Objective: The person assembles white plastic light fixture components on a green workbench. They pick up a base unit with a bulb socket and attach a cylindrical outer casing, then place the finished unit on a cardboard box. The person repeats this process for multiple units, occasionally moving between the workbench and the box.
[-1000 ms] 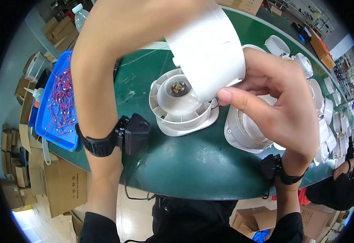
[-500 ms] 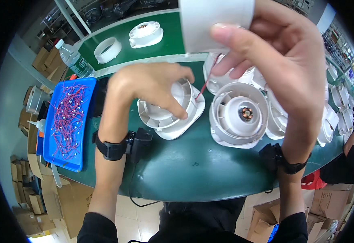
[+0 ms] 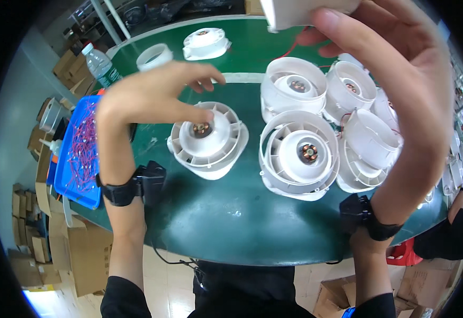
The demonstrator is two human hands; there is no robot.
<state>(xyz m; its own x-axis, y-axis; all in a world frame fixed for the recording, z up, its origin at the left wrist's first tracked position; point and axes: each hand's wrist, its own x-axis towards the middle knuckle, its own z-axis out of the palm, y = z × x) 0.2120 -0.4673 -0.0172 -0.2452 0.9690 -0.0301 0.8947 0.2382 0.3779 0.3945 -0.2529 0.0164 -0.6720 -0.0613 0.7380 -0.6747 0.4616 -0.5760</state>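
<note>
My left hand [image 3: 154,95], fingers spread, hovers over a round white plastic fan housing [image 3: 207,153]. Its thumb reaches across the copper-wound motor in the housing's middle; whether it touches cannot be seen. High at the upper right, my right hand [image 3: 401,58] grips a white plastic part [image 3: 305,13] between thumb and fingers, partly cut off by the picture's top edge. A thin red wire [image 3: 293,49] trails below this part. Just below the right hand stand more white fan housings, the nearest [image 3: 300,153] with its copper motor facing up.
A blue tray [image 3: 64,164] of red wires lies at the left, beside a water bottle [image 3: 101,66]. Farther back on the green table [image 3: 226,222] are a white ring [image 3: 154,55] and another housing [image 3: 206,45]. A co-worker's arm [image 3: 462,199] shows at the right edge.
My left hand has let go of the fan housing and moved up and left, uncovering its motor. The white part in my right hand has gone higher. The whole view has shifted somewhat.
</note>
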